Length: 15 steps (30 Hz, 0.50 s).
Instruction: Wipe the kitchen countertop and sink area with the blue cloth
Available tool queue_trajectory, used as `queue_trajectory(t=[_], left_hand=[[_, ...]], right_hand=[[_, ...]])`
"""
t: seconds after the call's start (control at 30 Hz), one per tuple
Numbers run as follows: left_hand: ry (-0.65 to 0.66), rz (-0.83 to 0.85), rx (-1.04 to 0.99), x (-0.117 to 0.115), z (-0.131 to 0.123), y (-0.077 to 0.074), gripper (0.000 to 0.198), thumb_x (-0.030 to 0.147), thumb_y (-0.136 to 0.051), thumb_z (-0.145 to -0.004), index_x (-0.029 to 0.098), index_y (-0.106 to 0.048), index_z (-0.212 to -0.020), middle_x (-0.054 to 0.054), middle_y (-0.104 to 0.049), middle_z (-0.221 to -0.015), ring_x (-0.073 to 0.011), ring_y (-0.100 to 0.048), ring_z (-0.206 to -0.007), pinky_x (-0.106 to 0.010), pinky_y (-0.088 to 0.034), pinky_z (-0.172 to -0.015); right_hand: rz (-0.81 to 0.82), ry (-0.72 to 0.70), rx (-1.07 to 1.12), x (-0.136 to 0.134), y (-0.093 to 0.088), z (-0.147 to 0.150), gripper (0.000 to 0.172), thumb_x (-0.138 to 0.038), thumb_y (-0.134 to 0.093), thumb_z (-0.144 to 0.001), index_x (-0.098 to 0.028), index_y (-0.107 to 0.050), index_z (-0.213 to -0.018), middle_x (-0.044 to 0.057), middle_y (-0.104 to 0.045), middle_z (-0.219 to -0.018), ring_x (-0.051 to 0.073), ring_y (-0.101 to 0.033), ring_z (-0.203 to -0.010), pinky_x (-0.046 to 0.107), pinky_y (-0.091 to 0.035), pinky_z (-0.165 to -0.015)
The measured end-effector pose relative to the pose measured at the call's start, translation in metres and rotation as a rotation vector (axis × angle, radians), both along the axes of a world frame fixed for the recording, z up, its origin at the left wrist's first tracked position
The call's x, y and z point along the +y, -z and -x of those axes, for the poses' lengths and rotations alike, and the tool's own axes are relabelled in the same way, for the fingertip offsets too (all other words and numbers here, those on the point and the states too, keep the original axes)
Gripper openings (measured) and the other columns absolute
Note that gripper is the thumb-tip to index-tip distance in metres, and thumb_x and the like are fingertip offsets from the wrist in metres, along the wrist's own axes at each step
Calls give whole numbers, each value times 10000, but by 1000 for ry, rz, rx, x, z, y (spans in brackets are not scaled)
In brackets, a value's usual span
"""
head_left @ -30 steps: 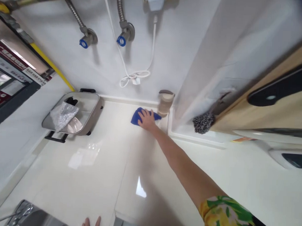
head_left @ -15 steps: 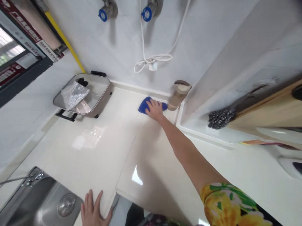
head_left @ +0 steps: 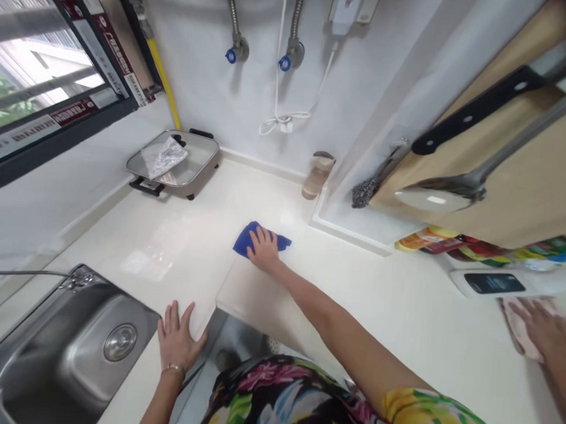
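Note:
My right hand [head_left: 264, 248] presses a blue cloth [head_left: 244, 240] onto the white countertop [head_left: 270, 299], fingers bent over it, with the cloth showing on both sides of the hand. Near the counter's front edge, beside the sink, my left hand [head_left: 178, 339] rests with its fingers spread and nothing in it. A bracelet circles the left wrist.
A steel sink [head_left: 89, 353] lies at the left. Farther back stand an electric pan [head_left: 203, 165] holding a silvery packet and a brown jug [head_left: 318, 176]. At the right, another person's hand [head_left: 543, 326] lies on a pale pink cloth [head_left: 516, 331]; utensils hang above.
My right hand has drawn the blue cloth from beside the jug toward the counter's front. The view has shifted right, bringing another person's hand into sight. My left hand stays at the edge.

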<state>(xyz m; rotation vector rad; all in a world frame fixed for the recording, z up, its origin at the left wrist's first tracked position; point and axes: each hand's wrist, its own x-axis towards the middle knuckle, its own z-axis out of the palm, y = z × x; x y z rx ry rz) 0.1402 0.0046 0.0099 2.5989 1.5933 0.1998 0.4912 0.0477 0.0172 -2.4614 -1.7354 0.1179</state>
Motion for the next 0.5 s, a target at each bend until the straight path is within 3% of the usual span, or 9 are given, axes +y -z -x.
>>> queue_trajectory(t=[0.27,0.4,0.5], left_hand=[[26,7,-45,-2,3,1,682,446,-583,-842,185,-443,-1456,-219,-181,-1623,-374,-132,-1507,-599,-137,-1189],[35,12,-84,-2,4,4,699,457,-591,-840,190,-427,-1465,-227,-175,-1619,-374,-115,-1510,-609,-124,-1188],[35,35,-99,-1,5,6,704,451,-601,-834,200,-421,-1466,-221,-157,-1625,-370,-93,-1515,-614,-111,-1188]], right_hand=[[-21,-120,40,-76,0,100,671,-502,-370,-955,-182,-289,-1539,155,-240,-1621,337,-216,-1475,563,-102,-1177],[-2,-110,28,-114,-1,124,674,-508,-378,-955,-192,-285,-1543,149,-243,-1621,340,-232,-1470,564,-122,-1175],[14,-106,15,-145,-3,125,667,-511,-389,-953,-210,-296,-1541,133,-257,-1619,324,-234,-1473,545,-127,-1183]])
